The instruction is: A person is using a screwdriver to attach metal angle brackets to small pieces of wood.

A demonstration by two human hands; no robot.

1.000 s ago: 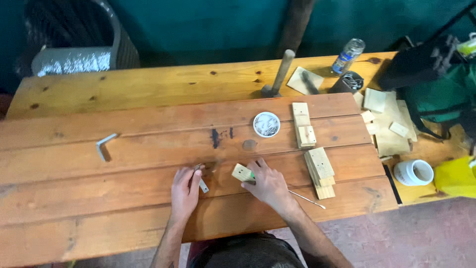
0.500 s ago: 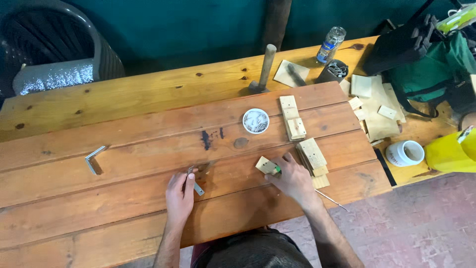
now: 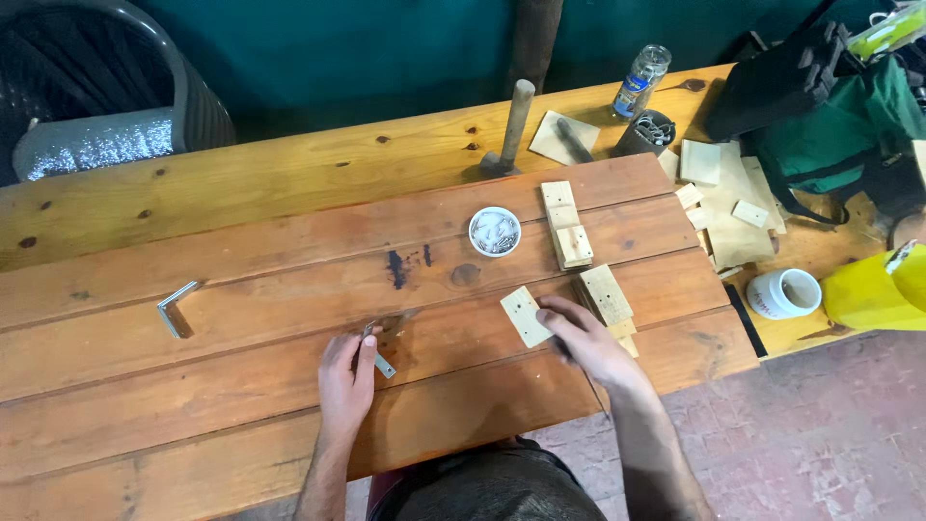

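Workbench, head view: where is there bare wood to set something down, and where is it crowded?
Bare planks lie between the metal angle bracket and the left hand, and along the near edge left of that hand. The far plank left of the mallet is bare too. Crowded: right of the screw dish, where wooden blocks and offcuts surround the right hand.
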